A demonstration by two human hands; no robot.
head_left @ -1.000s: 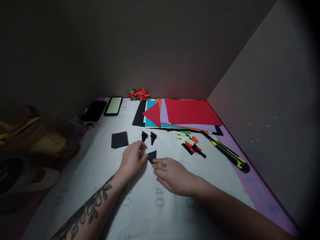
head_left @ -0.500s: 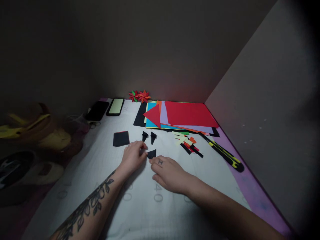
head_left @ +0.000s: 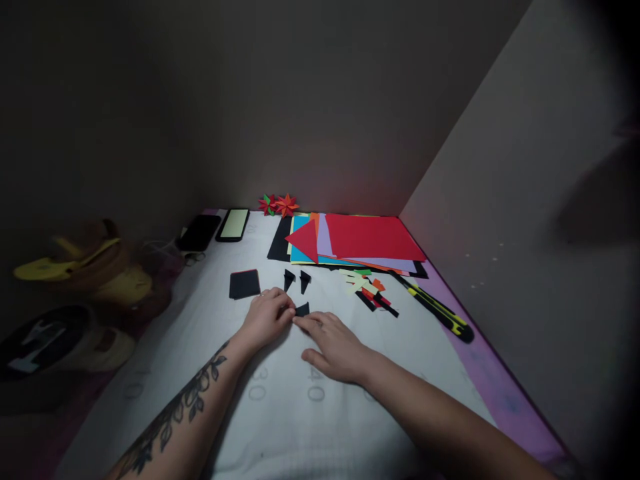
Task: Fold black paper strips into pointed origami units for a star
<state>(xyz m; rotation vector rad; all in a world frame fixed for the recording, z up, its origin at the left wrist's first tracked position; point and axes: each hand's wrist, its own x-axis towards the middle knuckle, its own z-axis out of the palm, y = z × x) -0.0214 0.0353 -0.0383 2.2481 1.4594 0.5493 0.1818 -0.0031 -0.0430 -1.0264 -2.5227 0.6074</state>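
A small piece of folded black paper (head_left: 303, 310) lies on the white cloth between my hands. My left hand (head_left: 269, 313) has its fingers curled and closed at the paper's left edge; the fingertips hide that corner. With fingers stretched out and thumb apart, my right hand (head_left: 334, 347) touches the paper's near edge with the index fingertip. Just beyond are two small folded black paper pieces, the left one (head_left: 289, 279) and the right one (head_left: 305, 281). A stack of black paper squares (head_left: 245, 284), with a red edge showing, sits left of them.
Coloured paper sheets (head_left: 375, 237) lie at the back, near two paper stars (head_left: 278, 205). Paper scraps (head_left: 369, 288) and a yellow-black utility knife (head_left: 435, 307) lie right. Two phones, one lit (head_left: 234, 225), one dark (head_left: 199, 233), and caps (head_left: 75, 293) are left.
The camera view has shifted slightly. My right index finger has straightened and slid left along the black paper's near edge toward my left fingertips, covering more of the paper.
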